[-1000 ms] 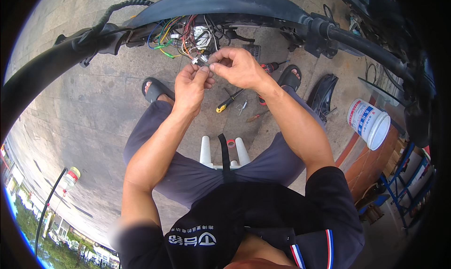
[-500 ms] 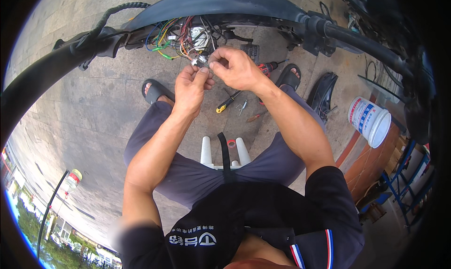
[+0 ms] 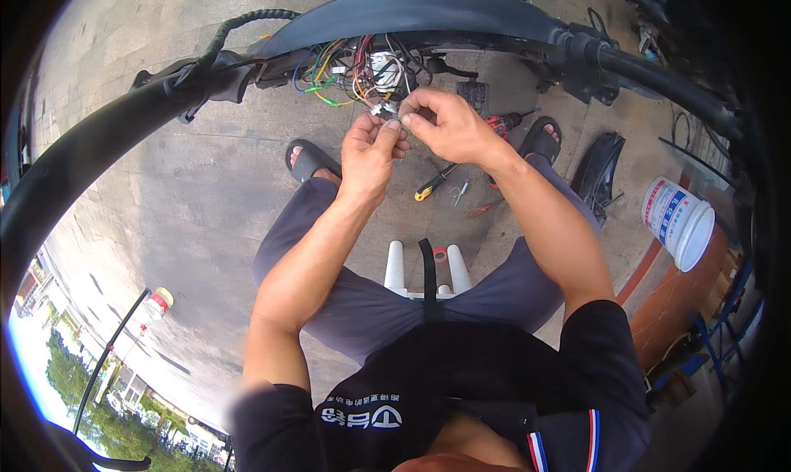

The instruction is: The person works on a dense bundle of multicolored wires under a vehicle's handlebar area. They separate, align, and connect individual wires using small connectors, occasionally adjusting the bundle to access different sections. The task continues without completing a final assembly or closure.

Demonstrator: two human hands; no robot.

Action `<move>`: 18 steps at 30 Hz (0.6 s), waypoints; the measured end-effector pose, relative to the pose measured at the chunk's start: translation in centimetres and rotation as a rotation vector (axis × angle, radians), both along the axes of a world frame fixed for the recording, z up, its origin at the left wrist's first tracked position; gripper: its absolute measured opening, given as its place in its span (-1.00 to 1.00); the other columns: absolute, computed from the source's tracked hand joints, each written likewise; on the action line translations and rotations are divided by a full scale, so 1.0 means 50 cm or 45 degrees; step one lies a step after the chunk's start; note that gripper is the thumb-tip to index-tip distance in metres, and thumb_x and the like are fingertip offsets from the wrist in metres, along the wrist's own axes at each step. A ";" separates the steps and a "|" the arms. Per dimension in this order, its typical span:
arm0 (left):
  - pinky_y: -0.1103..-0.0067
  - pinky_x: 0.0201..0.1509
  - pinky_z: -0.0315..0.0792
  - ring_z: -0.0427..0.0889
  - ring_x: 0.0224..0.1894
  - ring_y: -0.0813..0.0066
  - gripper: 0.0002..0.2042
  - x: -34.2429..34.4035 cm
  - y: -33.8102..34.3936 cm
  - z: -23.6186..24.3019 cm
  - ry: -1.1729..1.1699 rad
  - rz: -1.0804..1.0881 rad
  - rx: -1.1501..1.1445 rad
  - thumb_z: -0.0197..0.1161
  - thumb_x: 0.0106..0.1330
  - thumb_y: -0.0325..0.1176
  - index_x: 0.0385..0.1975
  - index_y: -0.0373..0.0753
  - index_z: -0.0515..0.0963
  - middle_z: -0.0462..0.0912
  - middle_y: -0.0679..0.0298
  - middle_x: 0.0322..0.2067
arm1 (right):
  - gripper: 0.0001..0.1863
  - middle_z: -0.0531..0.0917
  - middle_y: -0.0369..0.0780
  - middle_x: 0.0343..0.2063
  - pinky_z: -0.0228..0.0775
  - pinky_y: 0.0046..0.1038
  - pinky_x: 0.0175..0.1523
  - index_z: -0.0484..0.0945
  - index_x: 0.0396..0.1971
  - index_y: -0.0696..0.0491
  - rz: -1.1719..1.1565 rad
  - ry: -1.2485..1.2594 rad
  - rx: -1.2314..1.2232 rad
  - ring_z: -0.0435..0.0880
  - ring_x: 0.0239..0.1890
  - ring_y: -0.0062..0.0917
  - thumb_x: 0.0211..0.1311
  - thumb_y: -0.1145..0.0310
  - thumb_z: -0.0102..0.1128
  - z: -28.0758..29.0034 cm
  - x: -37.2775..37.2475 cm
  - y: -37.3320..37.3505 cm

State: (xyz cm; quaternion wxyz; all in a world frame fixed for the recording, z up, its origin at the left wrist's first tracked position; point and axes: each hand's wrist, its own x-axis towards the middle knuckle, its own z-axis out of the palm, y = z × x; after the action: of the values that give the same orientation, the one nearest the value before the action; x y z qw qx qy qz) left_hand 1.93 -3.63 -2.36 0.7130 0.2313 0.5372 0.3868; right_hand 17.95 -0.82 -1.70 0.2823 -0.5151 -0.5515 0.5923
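Observation:
My left hand point(image 3: 371, 152) is closed, thumb and fingertips pinching a small white wire connector point(image 3: 382, 109). My right hand point(image 3: 451, 128) meets it from the other side, its thumb and forefinger pinched together at the connector's edge. What lies between the right fingertips is too small to make out. Just beyond the hands, a tangle of coloured wires point(image 3: 359, 72) hangs below the dark curved panel point(image 3: 412, 9) of a vehicle's front. A white plug cluster point(image 3: 386, 70) and green sleeves point(image 3: 326, 101) sit among these wires.
Black handlebars point(image 3: 91, 138) arch across the far side. On the paving lie a yellow-handled screwdriver point(image 3: 425, 192), a red power drill point(image 3: 503, 124) and a black plastic part point(image 3: 599, 169). A white bucket point(image 3: 682, 229) is at the right; a white stool point(image 3: 395, 266) is under me.
The whole view has shifted, so everything appears farther right and slightly lower. My right fingers have closed in on the connector beside the left fingertips.

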 end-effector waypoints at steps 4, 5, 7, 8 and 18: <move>0.69 -0.40 0.44 0.55 -0.48 0.57 -0.90 0.001 0.002 -0.004 -0.033 -0.002 -0.001 0.12 0.26 -0.43 -0.30 -0.27 0.39 0.56 0.27 -0.45 | -0.89 0.52 -0.34 -0.50 0.30 -0.63 -0.35 0.48 -0.36 0.19 0.000 0.033 -0.189 0.39 -0.42 -0.76 0.15 0.48 0.06 -0.004 -0.003 -0.002; 0.69 -0.41 0.44 0.55 -0.48 0.58 -0.90 0.001 0.001 -0.002 -0.023 -0.016 -0.010 0.12 0.25 -0.43 -0.30 -0.27 0.39 0.56 0.27 -0.44 | -0.87 0.55 -0.29 -0.52 0.33 -0.58 -0.36 0.49 -0.37 0.20 -0.009 0.000 -0.125 0.45 -0.45 -0.71 0.14 0.45 0.07 -0.002 -0.004 -0.001; 0.69 -0.42 0.42 0.52 -0.49 0.60 -0.88 0.004 0.004 0.005 0.030 -0.028 0.014 0.13 0.24 -0.43 -0.30 -0.28 0.39 0.54 0.28 -0.42 | -0.87 0.55 -0.28 -0.56 0.35 -0.56 -0.37 0.49 -0.40 0.20 -0.032 -0.027 -0.039 0.48 -0.48 -0.69 0.13 0.44 0.06 0.003 -0.006 0.000; 0.69 -0.44 0.40 0.51 -0.50 0.61 -0.88 0.005 0.002 0.009 0.036 -0.013 0.010 0.14 0.23 -0.43 -0.30 -0.28 0.38 0.52 0.30 -0.43 | -0.89 0.54 -0.28 -0.56 0.35 -0.56 -0.36 0.47 -0.43 0.20 -0.029 0.008 -0.020 0.48 -0.49 -0.70 0.13 0.46 0.06 0.006 -0.006 0.000; 0.71 -0.41 0.39 0.51 -0.48 0.63 -0.88 -0.003 0.010 0.009 0.029 -0.054 0.021 0.13 0.21 -0.45 -0.30 -0.30 0.43 0.53 0.33 -0.44 | -0.84 0.56 -0.26 -0.58 0.32 -0.54 -0.39 0.50 -0.41 0.20 -0.062 -0.009 0.050 0.47 -0.49 -0.67 0.12 0.40 0.09 -0.003 -0.003 -0.001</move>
State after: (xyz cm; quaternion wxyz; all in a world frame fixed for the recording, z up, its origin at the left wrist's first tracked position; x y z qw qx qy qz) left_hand 1.79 -3.14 -1.92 0.7130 0.2529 0.5371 0.3732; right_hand 17.81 -0.85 -1.84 0.3047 -0.5250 -0.5513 0.5724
